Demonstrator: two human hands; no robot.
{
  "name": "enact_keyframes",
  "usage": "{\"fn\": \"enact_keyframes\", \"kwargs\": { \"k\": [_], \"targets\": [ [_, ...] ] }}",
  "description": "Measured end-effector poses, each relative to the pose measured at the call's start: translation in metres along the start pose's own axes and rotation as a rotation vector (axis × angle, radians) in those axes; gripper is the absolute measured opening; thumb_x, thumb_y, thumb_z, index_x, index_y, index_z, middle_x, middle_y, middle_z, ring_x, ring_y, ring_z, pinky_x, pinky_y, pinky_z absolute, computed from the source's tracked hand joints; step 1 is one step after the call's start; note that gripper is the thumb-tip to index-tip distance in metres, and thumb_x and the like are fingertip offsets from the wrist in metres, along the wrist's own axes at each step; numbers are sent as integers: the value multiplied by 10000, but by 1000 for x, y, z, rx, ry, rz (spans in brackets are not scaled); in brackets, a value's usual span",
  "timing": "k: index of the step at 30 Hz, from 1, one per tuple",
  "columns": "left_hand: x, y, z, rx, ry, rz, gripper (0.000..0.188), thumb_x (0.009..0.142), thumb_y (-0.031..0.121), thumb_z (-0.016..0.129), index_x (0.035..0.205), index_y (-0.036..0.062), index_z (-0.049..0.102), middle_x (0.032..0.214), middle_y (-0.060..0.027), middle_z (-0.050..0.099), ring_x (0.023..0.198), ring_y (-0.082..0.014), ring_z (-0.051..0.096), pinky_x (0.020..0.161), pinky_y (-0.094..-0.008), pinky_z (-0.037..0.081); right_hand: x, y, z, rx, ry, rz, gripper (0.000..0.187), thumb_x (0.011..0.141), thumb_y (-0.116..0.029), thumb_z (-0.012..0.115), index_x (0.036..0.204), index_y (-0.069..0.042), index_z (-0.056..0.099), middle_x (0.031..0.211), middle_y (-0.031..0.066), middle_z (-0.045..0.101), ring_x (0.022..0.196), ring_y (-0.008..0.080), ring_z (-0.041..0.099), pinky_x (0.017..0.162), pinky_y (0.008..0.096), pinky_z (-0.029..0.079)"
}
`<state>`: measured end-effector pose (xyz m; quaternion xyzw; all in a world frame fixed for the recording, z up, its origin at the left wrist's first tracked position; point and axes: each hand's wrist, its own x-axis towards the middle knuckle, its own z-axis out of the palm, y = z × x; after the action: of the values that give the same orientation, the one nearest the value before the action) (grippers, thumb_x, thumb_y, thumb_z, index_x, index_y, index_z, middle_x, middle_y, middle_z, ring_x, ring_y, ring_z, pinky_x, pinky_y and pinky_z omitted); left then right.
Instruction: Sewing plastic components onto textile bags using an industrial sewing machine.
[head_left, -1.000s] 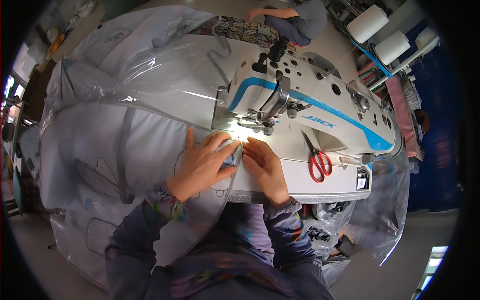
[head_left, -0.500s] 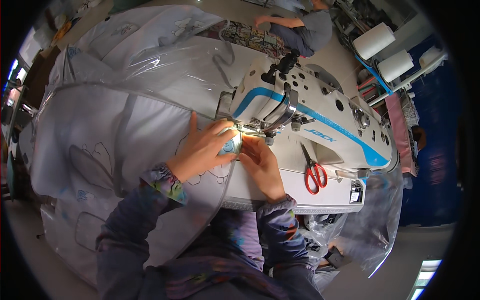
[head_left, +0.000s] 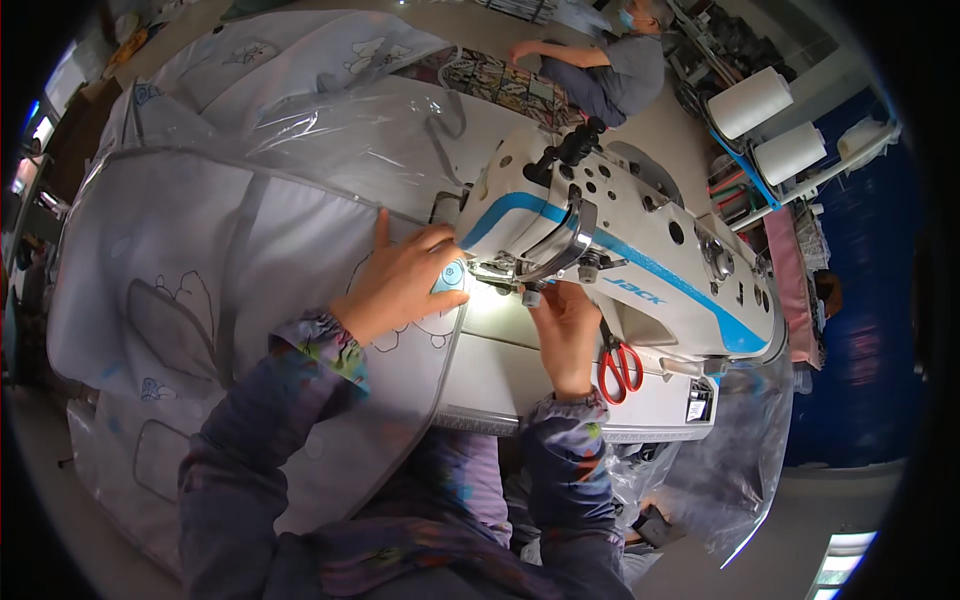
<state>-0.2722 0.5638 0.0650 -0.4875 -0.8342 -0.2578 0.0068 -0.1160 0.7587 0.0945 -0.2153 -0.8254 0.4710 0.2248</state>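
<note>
My left hand (head_left: 395,280) lies on a large white printed sheet (head_left: 300,260) with grey binding, beside the needle area of a white-and-blue sewing machine (head_left: 640,260). Its fingers are spread, and a light blue round print (head_left: 451,274) shows between thumb and fingers. The sheet's bound edge runs close to the lit presser foot (head_left: 492,270). Under the machine's arm, right of the needle, my right hand (head_left: 568,335) has its fingers curled together; their tips are partly hidden, and what they hold cannot be made out. Red-handled scissors (head_left: 620,372) lie just right of this hand.
Clear plastic film (head_left: 330,130) and more of the printed material spread behind and left. White thread cones (head_left: 750,103) stand on a rack at the back right. Another person (head_left: 630,70) sits beyond the machine. Plastic (head_left: 740,470) hangs off the table's right end.
My right hand has moved right, away from the sheet's edge, to under the machine's arm. My left hand has stayed on the sheet, shifting slightly. The view has tilted a little.
</note>
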Motion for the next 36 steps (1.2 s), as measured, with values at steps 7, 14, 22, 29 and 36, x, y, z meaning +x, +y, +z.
{"fn": "enact_keyframes", "kwargs": {
  "k": [7,14,22,29,36],
  "targets": [
    [15,-8,1,33,-56,-57,599,874,462,768,1347,118,638,1447,-62,564,1326,-292,570,1166,-804,158,12,-10,-6,-123,13,-205,107,879,41,673,970,90,698,739,121,688,641,116,613,619,292,502],
    [5,-4,3,85,-33,-2,687,879,498,761,1425,123,575,1480,-107,541,1327,-324,569,1174,-788,177,12,-7,-5,-231,15,-212,79,913,20,665,934,84,705,706,86,681,607,133,639,610,279,514],
    [4,0,0,25,-54,-27,736,883,505,751,1459,97,541,1505,-131,517,1382,-332,517,1183,-780,155,-22,-48,-32,-175,-230,-140,139,972,-57,716,1022,72,715,833,97,752,755,118,723,678,258,558],
    [4,7,10,133,-75,-80,902,859,582,707,1568,99,428,1624,-194,390,1518,-349,368,1207,-751,99,8,-31,-251,-497,728,-344,209,1039,-199,672,1072,-9,749,761,23,648,635,49,527,535,232,402],
    [7,-2,11,62,-4,-57,543,877,382,660,1324,73,644,1550,-117,488,1495,-282,412,1191,-763,151,81,109,-472,-889,494,268,545,1031,-493,624,1260,-6,703,1094,186,712,812,306,643,746,443,496]
  ]
}}
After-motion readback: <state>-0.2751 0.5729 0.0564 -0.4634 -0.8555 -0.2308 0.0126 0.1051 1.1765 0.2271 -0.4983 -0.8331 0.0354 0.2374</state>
